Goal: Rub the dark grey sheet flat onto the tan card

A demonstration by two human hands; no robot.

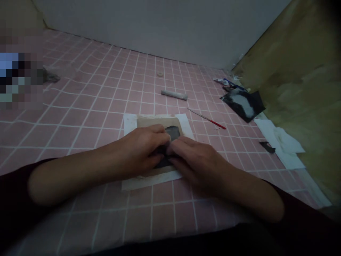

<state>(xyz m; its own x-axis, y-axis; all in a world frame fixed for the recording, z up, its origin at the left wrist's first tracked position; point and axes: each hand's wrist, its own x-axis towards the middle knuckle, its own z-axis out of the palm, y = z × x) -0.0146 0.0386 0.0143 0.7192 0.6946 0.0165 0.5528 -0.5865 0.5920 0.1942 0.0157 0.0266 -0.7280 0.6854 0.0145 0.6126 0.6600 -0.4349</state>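
My left hand and my right hand meet low over a tan board, fingers bent and pinched together. Between them is a dark sheet that looks like sandpaper. Its upper part shows beyond my fingers and a lower part lies beneath them. Both hands appear closed on it, though my fingertips are partly hidden; I cannot tell whether anything small is inside. Under the tan board lies white paper, its edges showing around it.
Beyond the board are a grey cylindrical bar, a small round piece and a thin red-handled tool. To the right lie a black sheet with white dust, white paper and a dark scrap, near the wall.
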